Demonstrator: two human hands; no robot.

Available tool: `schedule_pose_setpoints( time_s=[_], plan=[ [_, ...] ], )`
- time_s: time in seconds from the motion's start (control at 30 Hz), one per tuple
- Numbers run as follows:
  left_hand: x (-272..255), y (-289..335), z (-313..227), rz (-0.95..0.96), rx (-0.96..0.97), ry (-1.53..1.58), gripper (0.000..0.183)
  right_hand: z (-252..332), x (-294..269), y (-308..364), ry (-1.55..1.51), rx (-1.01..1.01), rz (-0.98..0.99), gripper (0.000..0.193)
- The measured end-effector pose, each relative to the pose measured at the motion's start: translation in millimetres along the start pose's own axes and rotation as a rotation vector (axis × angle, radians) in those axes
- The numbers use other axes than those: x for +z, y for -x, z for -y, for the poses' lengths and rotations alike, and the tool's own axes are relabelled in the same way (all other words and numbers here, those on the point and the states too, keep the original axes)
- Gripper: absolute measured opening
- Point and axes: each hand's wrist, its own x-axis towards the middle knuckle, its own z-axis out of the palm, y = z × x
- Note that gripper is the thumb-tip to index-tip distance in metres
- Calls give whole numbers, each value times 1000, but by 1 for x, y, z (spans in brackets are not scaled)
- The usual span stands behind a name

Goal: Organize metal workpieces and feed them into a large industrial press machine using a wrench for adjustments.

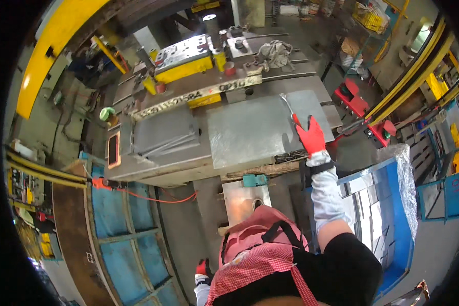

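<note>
My right hand [312, 136], in a red glove, is closed around the red handle of a hand tool [289, 106] with a thin metal shaft. The tool's tip lies over the far part of a large grey sheet [250, 135] on the machine bed; whether it touches cannot be told. Left of that sheet, darker grey sheets [163, 132] lie by a long bar with painted marks [199, 94]. My left hand [204, 268], in a red and black glove, hangs low beside my pink apron [260, 245]. Its fingers are too small to read, and nothing shows in it.
A yellow and grey die block [184, 69] and a crumpled rag [276, 54] sit at the back of the bed. To the right are a red control box [351, 99] and a blue bin [404, 219] with metal pieces. Blue framed panels [115, 255] stand left, near a red hose [158, 199].
</note>
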Motion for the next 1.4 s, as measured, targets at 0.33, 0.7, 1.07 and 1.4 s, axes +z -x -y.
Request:
schedule_pose_setpoints(
  time_s=[0.33, 0.7, 1.07, 1.4],
  plan=[
    [-53, -36, -251, -64, 24, 611, 50, -49, 39, -49, -172, 229, 246, 36],
    [-84, -31, -438, 115, 544, 478, 56, 55, -39, 64, -578, -232, 159, 37],
    [-121, -39, -537, 795, 763, 1263, 52, 206, 14, 97, -558, -414, 896, 79],
    [-158, -93, -484, 669, 829, 1223, 51, 241, 70, 101, -451, -468, 1138, 72]
  ],
)
